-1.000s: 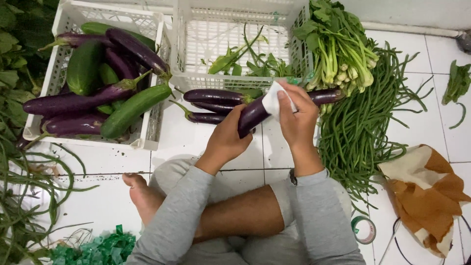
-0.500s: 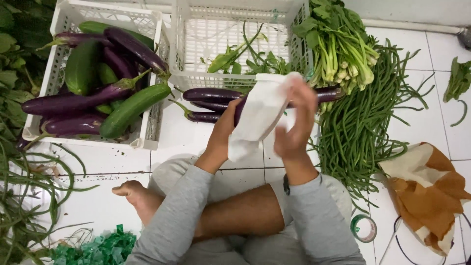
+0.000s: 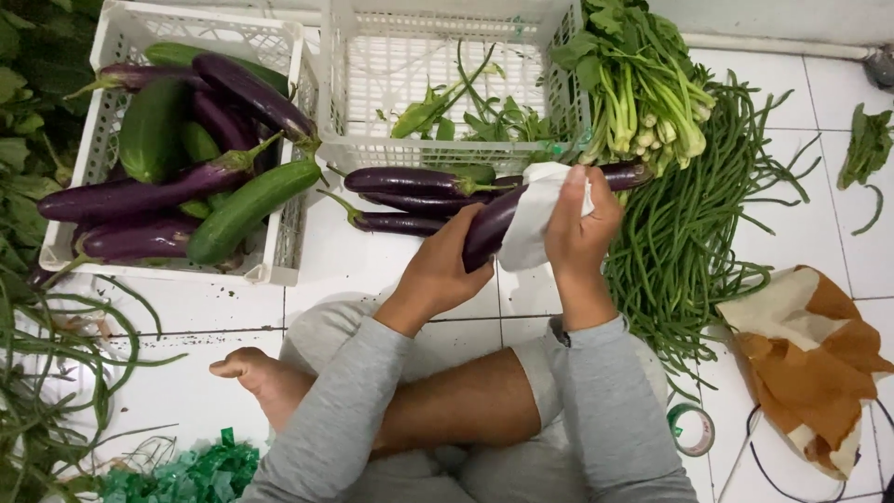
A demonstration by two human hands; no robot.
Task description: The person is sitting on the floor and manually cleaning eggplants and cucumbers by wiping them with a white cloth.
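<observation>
- Sitting cross-legged on the white tile floor [image 3: 391,270], person has the left hand [image 3: 445,270] wrapped round the lower end of a long purple eggplant [image 3: 491,228], fingers curled tight on it, prob to keep it steady and tilted up off the floor.
- Right hand [image 3: 579,224] has fingers closed on a white cloth [image 3: 533,219] pressed against the eggplant's upper part, thumb side toward the body. Looks like a wiping grip imo, cloth folded over the skin.
- Eggplant sits in the air btwn both hands, just in front of the empty-ish white crate [image 3: 447,84], above 3 or so loose eggplants [image 3: 410,182] lying on the floor.
- Left crate [image 3: 102,56] is loaded w/ eggplants and cucumbers [image 3: 244,210], so cleaned vs uncleaned piles maybe, can't tell for sure.
- Long beans [image 3: 708,214] and a bunch of leafy greens [image 3: 643,84] lie to the right, well within reach; brown paper bag [image 3: 805,363] and a tape roll [image 3: 691,428] further out.
- Vs half a sec ago: the cloth then hung open and loose, draped down over the hands. Now it's bunched up smaller and snug on the eggplant, and the right hand has dropped a bit lower. Crates and veg haven't shifted.
</observation>
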